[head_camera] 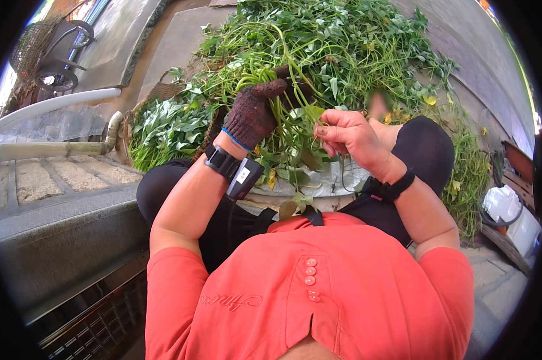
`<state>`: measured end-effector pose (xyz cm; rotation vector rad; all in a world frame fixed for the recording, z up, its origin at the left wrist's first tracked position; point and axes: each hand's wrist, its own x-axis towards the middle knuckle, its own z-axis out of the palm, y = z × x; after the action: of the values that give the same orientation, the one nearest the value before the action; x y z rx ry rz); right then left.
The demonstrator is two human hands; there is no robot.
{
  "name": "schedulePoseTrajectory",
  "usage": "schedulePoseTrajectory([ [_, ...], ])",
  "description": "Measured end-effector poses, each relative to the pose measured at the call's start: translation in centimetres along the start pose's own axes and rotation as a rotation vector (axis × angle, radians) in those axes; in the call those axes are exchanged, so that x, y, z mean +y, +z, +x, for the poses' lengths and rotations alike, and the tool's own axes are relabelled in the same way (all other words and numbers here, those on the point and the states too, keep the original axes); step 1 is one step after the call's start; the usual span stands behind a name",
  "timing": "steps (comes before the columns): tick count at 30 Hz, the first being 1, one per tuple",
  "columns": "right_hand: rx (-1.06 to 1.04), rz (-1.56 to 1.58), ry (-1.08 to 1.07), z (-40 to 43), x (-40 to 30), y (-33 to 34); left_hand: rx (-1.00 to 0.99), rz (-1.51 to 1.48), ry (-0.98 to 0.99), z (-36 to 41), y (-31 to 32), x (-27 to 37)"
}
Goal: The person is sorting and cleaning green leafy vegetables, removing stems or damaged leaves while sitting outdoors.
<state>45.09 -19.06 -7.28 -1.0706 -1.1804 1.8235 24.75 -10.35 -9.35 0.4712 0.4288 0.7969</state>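
My left hand [252, 113], in a dark knitted work glove, is closed around a bundle of green leafy stems [258, 75]. The stems' ends fan out above the glove and their leafy parts hang below it. To its right, my bare right hand [355, 137] pinches a green leaf [315, 112] and thin stem between thumb and forefinger. A large heap of leafy vines [356, 49], resembling sweet potato vines, spreads on the ground just beyond both hands. Left of the glove, cut leafy greens [171, 123] fill a woven basket [165, 90].
A white plastic sheet [331, 177] lies between my knees beneath the stems. White pipe [59, 104] and an elbowed pipe [114, 126] run along the left above a brick ledge [72, 173]. More stripped-looking vines [467, 175] lie right of my knee, near a white container [503, 203].
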Motion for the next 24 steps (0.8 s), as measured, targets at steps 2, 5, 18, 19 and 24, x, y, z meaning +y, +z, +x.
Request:
schedulePoseTrajectory([
  [2, -0.004, 0.03, 0.019, -0.1, -0.5, -0.2, 0.034, 0.027, -0.03, 0.2, -0.7, 0.0],
  [5, -0.033, 0.062, 0.046, -0.2, -0.7, 0.3, 0.085, 0.007, -0.032, 0.6, -3.7, -0.3],
  [18, 0.131, 0.346, -0.004, 0.4, -0.7, -0.1, -0.044, -0.059, 0.007, -0.3, -1.3, 0.4],
  [19, 0.135, 0.349, -0.004, 0.3, -0.7, -0.2, 0.0, -0.021, -0.041, -0.4, -1.1, 0.5],
  [24, 0.075, 0.199, -0.048, -0.6, -0.9, -0.1, 0.481, 0.981, 0.169, 0.2, -3.9, 1.0],
])
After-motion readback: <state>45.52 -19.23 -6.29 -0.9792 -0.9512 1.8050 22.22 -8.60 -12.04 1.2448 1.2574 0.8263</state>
